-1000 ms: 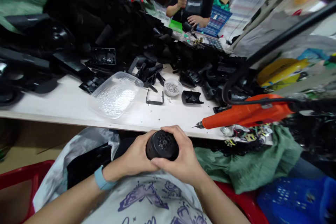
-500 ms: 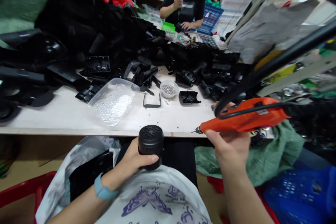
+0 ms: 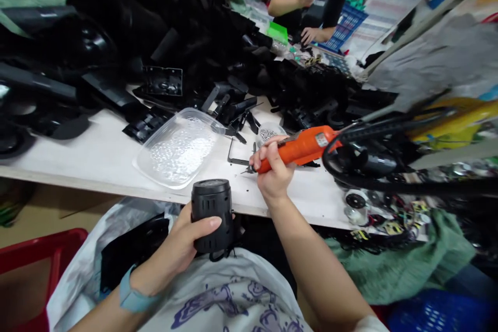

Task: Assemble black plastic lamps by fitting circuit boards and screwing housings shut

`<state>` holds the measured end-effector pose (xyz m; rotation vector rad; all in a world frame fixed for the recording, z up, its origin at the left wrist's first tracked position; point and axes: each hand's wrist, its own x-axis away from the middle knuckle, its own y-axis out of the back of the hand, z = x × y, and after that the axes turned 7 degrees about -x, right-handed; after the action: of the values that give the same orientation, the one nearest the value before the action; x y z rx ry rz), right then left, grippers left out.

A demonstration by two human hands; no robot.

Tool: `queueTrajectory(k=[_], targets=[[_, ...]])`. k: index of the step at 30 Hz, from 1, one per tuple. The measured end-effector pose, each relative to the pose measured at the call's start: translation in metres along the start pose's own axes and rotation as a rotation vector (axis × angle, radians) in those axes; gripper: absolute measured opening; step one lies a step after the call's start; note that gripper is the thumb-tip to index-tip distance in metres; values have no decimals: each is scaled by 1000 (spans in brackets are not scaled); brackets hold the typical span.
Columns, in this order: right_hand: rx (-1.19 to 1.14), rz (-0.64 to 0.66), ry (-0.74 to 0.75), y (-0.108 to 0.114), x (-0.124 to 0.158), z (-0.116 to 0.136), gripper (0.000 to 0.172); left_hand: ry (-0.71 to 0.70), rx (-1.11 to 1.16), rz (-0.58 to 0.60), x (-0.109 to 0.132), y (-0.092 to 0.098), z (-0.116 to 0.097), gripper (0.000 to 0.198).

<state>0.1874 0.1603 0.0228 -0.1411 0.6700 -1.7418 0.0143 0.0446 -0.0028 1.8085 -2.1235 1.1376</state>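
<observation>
Head view: a person sits at a white workbench (image 3: 78, 158), both hands working just above its front edge.
Left hand: the left hand (image 3: 167, 251) wraps closed around a black plastic cylinder (image 3: 212, 215), thumb across the barrel, holding it upright just off the edge.
Right hand: the right hand (image 3: 274, 171) closes around the nose of an orange corded rotary tool (image 3: 299, 148), its bit angled down over the bench.
Handling: the cylinder looks light, stiff and smooth, so a full grip around the barrel suits it; the tool seems steadiest held near the nose.
Around: a clear plastic tray (image 3: 187, 114) of small beads lies nearby, before a heap of black moulded plastic parts (image 3: 116, 26).
</observation>
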Motion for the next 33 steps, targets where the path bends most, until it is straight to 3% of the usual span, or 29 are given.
queueTrajectory(k=[3,6,14,18,28,33], targets=[[5,28,-33,-2,-3,-13,30,25,-5,-71,0,-3,-3,53],[-19,64,-25,-2,0,-6,24,43,23,-136,0,-8,-6,58],[-37,129,89,-21,19,69,26,31,59,-46,-3,-18,-5,43],[-46,160,46,-26,28,90,29,20,53,-51,-4,-21,-1,43],[-140,214,-43,-18,29,91,28,-109,-120,-61,-2,-19,6,53],[-106,182,-44,-18,31,90,30,-97,-129,-66,-3,-23,5,57]])
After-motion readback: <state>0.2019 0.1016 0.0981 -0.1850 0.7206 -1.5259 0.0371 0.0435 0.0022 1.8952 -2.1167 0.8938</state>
